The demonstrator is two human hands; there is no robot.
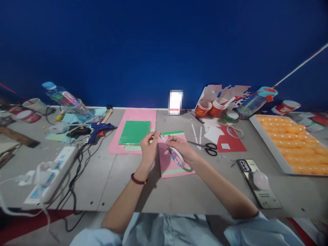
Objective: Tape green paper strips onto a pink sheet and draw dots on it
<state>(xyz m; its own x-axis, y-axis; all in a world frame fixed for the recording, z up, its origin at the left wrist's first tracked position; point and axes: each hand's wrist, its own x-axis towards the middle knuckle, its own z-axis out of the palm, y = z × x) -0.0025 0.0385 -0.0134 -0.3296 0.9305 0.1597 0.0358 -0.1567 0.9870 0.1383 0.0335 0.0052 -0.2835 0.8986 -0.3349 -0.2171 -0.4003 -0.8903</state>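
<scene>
Over the pink sheet (166,164), we are gripping the tape roll (176,158) in our closed right hand (183,147) and pinching its free end (162,136) between the fingertips of our left hand (149,141), the end lying up-left of the roll, toward the sheet's far edge.

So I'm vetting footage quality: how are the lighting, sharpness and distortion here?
Head view: dim, bluish light; wide-angle stretch warps the table sides; left hand and right hand on the tape roll look slightly soft; pixelated patch by the wall; shadow beside the left forearm.
</scene>
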